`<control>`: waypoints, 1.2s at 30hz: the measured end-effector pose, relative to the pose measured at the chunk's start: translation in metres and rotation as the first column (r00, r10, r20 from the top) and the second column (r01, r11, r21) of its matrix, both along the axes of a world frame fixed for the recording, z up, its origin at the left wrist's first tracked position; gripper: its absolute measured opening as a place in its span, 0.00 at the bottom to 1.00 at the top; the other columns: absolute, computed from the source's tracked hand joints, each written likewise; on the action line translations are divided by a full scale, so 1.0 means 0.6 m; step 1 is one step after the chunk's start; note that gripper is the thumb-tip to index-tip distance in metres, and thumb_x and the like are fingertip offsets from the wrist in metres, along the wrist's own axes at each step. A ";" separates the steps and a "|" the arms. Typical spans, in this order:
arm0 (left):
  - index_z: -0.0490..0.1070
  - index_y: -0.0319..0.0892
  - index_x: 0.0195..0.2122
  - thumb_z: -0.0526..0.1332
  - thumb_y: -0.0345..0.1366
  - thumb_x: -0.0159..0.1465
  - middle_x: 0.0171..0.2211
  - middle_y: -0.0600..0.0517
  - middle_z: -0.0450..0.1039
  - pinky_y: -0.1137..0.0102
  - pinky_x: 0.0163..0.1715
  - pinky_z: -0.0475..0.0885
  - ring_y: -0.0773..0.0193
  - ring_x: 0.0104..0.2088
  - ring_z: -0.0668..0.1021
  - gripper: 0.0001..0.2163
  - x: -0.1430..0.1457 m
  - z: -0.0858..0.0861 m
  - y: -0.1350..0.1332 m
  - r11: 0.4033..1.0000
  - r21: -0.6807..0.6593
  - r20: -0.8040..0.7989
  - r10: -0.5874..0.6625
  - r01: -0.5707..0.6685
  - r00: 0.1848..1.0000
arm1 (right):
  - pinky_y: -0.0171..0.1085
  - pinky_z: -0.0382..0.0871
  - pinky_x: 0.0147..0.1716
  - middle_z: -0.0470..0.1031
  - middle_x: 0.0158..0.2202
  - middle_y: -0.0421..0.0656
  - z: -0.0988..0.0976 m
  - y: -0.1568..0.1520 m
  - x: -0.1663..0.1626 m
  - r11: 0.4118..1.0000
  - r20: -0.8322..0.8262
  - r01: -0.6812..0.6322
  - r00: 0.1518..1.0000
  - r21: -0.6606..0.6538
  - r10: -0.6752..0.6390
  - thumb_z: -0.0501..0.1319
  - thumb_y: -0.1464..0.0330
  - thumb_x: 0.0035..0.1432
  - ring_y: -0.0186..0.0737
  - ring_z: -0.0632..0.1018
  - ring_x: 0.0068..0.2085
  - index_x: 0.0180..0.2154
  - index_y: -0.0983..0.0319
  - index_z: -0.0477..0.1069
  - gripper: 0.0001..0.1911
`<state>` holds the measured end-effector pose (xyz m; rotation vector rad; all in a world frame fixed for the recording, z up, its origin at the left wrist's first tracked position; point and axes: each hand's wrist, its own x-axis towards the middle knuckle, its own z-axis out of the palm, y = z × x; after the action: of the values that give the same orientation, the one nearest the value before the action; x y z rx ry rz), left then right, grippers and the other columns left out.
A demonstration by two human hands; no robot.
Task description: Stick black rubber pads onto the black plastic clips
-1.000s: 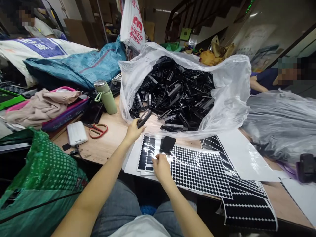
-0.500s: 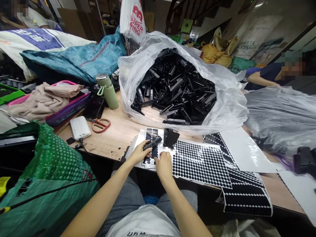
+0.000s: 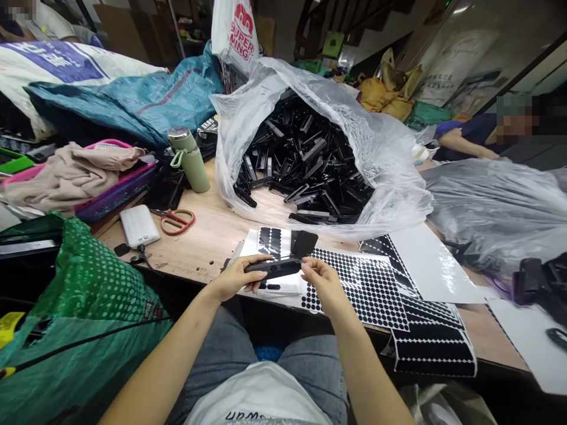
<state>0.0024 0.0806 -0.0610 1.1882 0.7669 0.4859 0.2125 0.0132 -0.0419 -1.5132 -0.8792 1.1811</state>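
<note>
My left hand (image 3: 234,276) grips a long black plastic part (image 3: 273,267) and holds it level just above the table's near edge. My right hand (image 3: 319,277) pinches the part's right end with its fingertips. Under both hands lies a white sheet of black round stickers (image 3: 363,283); a small sheet of oval black pads (image 3: 270,241) lies behind the part. A flat black piece (image 3: 303,242) stands on the sheets. Behind, an open clear plastic bag (image 3: 390,171) holds several black plastic parts (image 3: 305,165).
A green bottle (image 3: 189,159), red scissors (image 3: 177,219) and a white power bank (image 3: 139,225) sit on the wooden table (image 3: 208,236) at left. A green bag (image 3: 88,307) is by my left knee. More sticker sheets (image 3: 434,342) lie right; another person's arm (image 3: 460,147) rests far right.
My left hand carried a black part from the bag's mouth back to the table's near edge. My right hand rose off the sticker sheet and came to the part's right end.
</note>
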 end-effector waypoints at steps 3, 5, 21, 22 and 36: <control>0.58 0.34 0.58 0.62 0.38 0.57 0.16 0.56 0.67 0.77 0.16 0.57 0.72 0.16 0.67 0.29 0.000 0.022 -0.013 0.999 -0.014 -0.012 -0.041 0.041 0.999 | 0.39 0.66 0.40 0.65 0.29 0.39 0.020 -0.005 0.009 0.992 -0.131 -0.103 0.987 -0.065 0.094 0.64 0.58 0.43 0.34 0.68 0.33 0.24 0.62 0.64 0.15; 0.58 0.35 0.58 0.62 0.38 0.57 0.17 0.55 0.67 0.77 0.16 0.57 0.71 0.17 0.68 0.28 0.003 0.028 -0.019 0.999 -0.014 -0.029 -0.053 0.053 0.998 | 0.38 0.67 0.38 0.64 0.27 0.38 0.026 -0.011 0.006 0.991 -0.135 -0.114 0.985 -0.076 0.103 0.65 0.58 0.43 0.33 0.67 0.31 0.23 0.62 0.64 0.16; 0.60 0.35 0.56 0.61 0.37 0.57 0.15 0.56 0.67 0.77 0.17 0.57 0.72 0.16 0.67 0.26 0.016 0.040 -0.032 0.996 -0.046 -0.078 -0.075 0.072 0.994 | 0.41 0.70 0.39 0.65 0.32 0.42 0.023 -0.035 0.002 0.997 -0.073 -0.052 0.996 -0.057 0.048 0.63 0.57 0.45 0.36 0.69 0.34 0.24 0.62 0.64 0.15; 0.60 0.35 0.56 0.61 0.37 0.57 0.15 0.56 0.67 0.77 0.17 0.57 0.72 0.16 0.67 0.26 0.017 0.039 -0.032 0.996 -0.050 -0.079 -0.079 0.075 0.994 | 0.41 0.70 0.39 0.65 0.32 0.42 0.022 -0.036 0.003 0.997 -0.074 -0.053 0.996 -0.055 0.049 0.63 0.57 0.45 0.36 0.69 0.34 0.24 0.62 0.64 0.15; 0.58 0.35 0.58 0.62 0.40 0.56 0.15 0.56 0.67 0.76 0.18 0.58 0.72 0.16 0.66 0.29 0.019 0.038 -0.034 0.995 -0.031 -0.099 -0.098 0.096 0.990 | 0.39 0.68 0.35 0.70 0.35 0.44 0.004 -0.044 0.007 0.996 0.197 -0.077 0.977 -0.033 0.082 0.57 0.56 0.53 0.40 0.72 0.35 0.29 0.60 0.65 0.14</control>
<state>0.0140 0.0603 -0.0383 1.2268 0.7949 0.3371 0.2170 -0.0133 -0.0396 -1.6502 -1.0706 1.1150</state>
